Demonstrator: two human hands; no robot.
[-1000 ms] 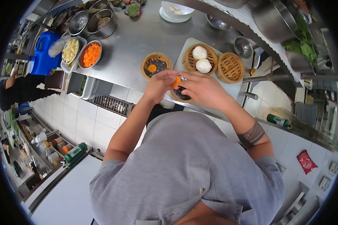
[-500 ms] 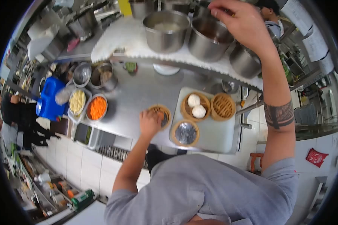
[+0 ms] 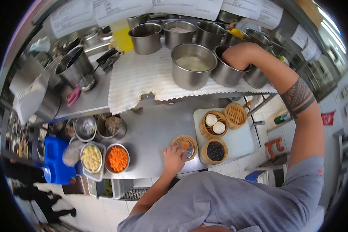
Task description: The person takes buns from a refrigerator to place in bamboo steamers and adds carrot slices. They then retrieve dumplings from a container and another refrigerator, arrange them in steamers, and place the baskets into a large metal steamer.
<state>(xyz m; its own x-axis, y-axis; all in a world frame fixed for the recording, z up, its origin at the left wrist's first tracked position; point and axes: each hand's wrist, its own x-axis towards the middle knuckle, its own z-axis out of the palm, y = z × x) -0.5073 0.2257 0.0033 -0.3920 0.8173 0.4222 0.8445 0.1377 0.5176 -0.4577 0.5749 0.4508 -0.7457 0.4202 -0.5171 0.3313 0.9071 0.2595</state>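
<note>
My left hand [image 3: 174, 158] is at the front rim of a small bamboo steamer [image 3: 193, 149] on the steel counter. Its fingers close on a small orange piece [image 3: 186, 145], whose kind I cannot make out, above the steamer's shiny base. Up on the shelf, my right hand [image 3: 237, 56] reaches into a steel pot [image 3: 225, 75]; the pot wall hides the fingers. Beside it stands another steel pot [image 3: 193, 71] with pale contents. On a white board [image 3: 239, 143] sit a steamer [image 3: 203, 132] with two white buns [image 3: 219, 127], a slatted steamer [image 3: 236, 115] and a dark-bottomed one [image 3: 215, 150].
To the left are a bowl of diced carrot [image 3: 118, 158], a tub of pale yellow chunks [image 3: 91, 157], a blue jug [image 3: 58, 158] and a steel pot [image 3: 112, 125]. More pots [image 3: 145, 38] line the shelf [image 3: 131, 81]. Paper sheets [image 3: 174, 7] hang above.
My right hand has gone from above the pots down into one. The view has tilted up toward the shelf. My left hand stays at the small steamer.
</note>
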